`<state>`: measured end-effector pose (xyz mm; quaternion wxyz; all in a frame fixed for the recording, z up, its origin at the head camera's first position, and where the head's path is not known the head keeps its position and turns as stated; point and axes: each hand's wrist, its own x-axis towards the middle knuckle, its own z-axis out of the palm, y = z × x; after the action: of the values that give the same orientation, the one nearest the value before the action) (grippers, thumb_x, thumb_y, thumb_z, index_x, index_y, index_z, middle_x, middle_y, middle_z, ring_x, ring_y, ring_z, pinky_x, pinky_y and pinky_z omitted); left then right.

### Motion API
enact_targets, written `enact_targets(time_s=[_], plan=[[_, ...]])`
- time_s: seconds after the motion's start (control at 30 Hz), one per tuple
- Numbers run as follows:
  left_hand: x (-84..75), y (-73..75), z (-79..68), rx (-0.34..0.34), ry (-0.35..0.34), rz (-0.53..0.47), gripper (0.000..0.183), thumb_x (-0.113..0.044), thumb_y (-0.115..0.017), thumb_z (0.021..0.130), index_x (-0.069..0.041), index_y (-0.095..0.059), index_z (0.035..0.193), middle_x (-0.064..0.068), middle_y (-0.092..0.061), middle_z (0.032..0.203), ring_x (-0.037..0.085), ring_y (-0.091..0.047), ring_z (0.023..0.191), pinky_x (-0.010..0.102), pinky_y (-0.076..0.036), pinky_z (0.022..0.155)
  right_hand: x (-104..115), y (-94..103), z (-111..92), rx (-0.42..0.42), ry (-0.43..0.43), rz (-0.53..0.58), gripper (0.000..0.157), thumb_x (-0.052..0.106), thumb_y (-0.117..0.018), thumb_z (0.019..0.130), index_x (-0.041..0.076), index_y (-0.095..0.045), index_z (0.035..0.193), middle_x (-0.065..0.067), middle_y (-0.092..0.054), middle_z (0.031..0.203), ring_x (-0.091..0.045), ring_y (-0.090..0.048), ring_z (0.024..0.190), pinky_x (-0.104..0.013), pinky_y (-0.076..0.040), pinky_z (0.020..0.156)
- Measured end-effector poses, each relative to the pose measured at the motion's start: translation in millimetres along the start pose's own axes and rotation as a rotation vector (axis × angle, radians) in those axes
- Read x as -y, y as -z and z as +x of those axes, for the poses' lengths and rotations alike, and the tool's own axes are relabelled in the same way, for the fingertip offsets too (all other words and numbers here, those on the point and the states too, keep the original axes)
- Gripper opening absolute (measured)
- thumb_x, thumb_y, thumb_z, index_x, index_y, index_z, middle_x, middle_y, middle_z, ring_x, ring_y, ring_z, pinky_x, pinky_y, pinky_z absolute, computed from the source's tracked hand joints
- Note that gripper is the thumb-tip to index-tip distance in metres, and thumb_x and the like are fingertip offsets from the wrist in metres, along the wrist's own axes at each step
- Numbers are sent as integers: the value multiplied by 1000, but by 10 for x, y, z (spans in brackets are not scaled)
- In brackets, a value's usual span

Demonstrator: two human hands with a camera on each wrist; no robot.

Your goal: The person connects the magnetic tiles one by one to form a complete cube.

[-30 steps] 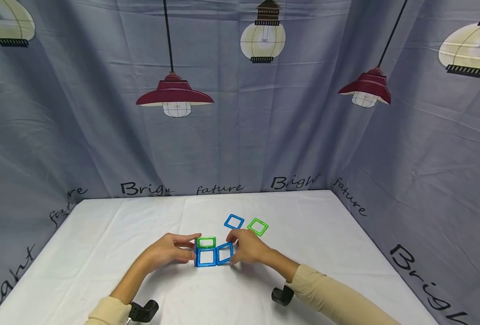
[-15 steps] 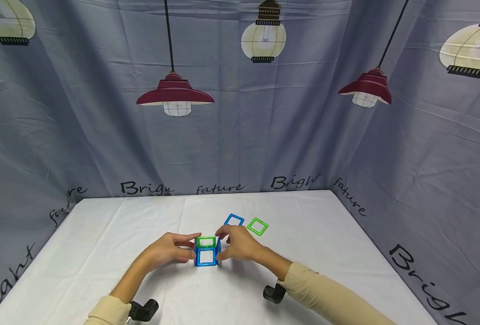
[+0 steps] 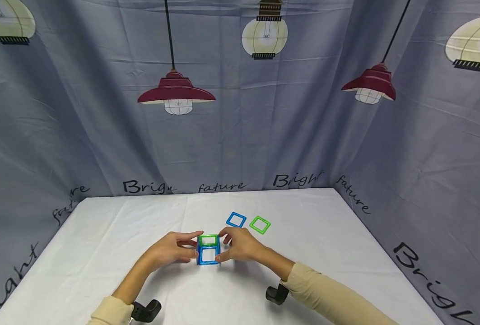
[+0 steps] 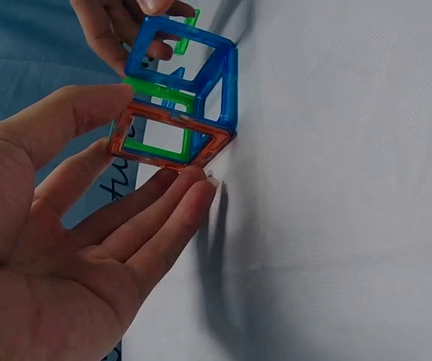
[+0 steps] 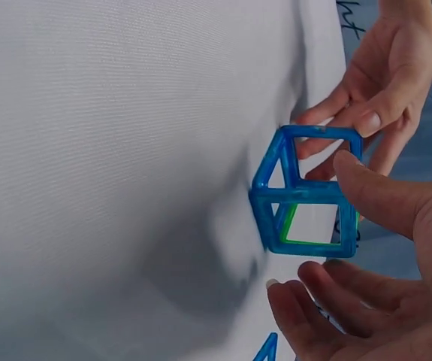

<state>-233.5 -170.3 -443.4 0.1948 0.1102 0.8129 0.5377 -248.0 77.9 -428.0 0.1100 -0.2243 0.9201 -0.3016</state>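
Observation:
Several hollow square magnetic tiles stand joined as an open-topped box. In the head view its front tile point(image 3: 208, 262) is blue and its back tile point(image 3: 209, 236) green. The left side tile point(image 4: 163, 114) looks orange-red in the left wrist view. A blue right side tile point(image 5: 348, 229) faces the right wrist camera. My left hand point(image 3: 166, 248) holds the box's left side, thumb at the front edge and fingers further back. My right hand point(image 3: 241, 243) pinches the right side, its thumb point(image 5: 366, 184) on the front corner.
A loose blue tile point(image 3: 240, 215) and a loose green tile point(image 3: 264, 220) lie flat behind the right hand. The white-covered table point(image 3: 142, 216) ends at a grey-blue curtain point(image 3: 231, 149) with printed lamps and lettering.
My right hand has swung the right blue tile from angled outward to upright against the box, moving left with it. The left hand keeps its hold. The head view has shifted slightly.

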Motion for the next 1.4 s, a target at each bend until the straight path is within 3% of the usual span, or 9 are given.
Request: enact_targets(time_s=[0.33, 1.4], plan=[[-47, 45, -14, -4, 4, 42, 65, -14, -78, 87, -8, -54, 147, 24, -66, 129, 20, -70, 98, 38, -61, 83, -5, -22, -20, 16, -23, 35, 56, 27, -87, 79, 4, -66, 126, -8, -71, 95, -16, -63, 78, -33, -54, 71], [-25, -39, 16, -22, 2, 19, 65, -13, -78, 88, -6, -53, 147, 23, -68, 126, 20, -69, 98, 39, -61, 83, -105, -15, -4, 21, -30, 42, 52, 26, -82, 85, 7, -65, 131, -2, -69, 87, -14, -60, 77, -29, -51, 67]])
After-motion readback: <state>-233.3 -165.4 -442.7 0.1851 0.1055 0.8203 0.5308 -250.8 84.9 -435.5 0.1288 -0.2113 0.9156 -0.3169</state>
